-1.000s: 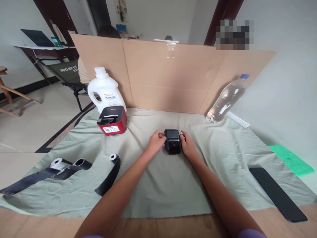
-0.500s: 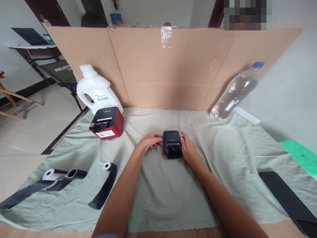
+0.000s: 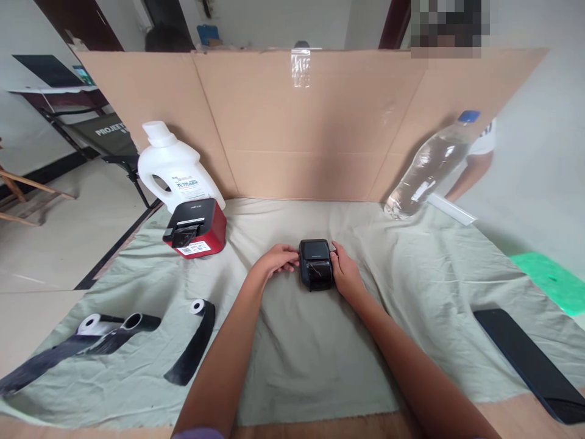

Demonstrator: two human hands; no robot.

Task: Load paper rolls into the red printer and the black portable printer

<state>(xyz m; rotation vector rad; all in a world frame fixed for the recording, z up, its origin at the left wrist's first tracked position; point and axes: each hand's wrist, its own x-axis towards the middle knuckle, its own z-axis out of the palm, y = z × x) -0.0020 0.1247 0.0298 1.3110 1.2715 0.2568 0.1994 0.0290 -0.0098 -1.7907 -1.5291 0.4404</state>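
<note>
A small black portable printer (image 3: 316,264) stands on the greenish cloth (image 3: 320,360) in front of me, with a dark panel at its far end and a shiny black cover nearer me. My left hand (image 3: 280,259) holds its left side with bent fingers, the fingertips at the edge. From the right, my right hand (image 3: 345,268) grips the opposite side, thumb on top and the other fingers partly hidden. The printer rests between both hands.
Left stand a red-and-black printer (image 3: 196,228) and a white detergent bottle (image 3: 171,164). Unrolled black rolls (image 3: 196,344) lie near left. A phone (image 3: 525,360) lies right. A water-filled bottle (image 3: 425,167) leans against the cardboard screen (image 3: 301,122). Behind it shows a person's arm (image 3: 473,174).
My view has shifted slightly; both hands keep their places at the printer. Another person's arm and white sleeve have appeared behind the water bottle on the right.
</note>
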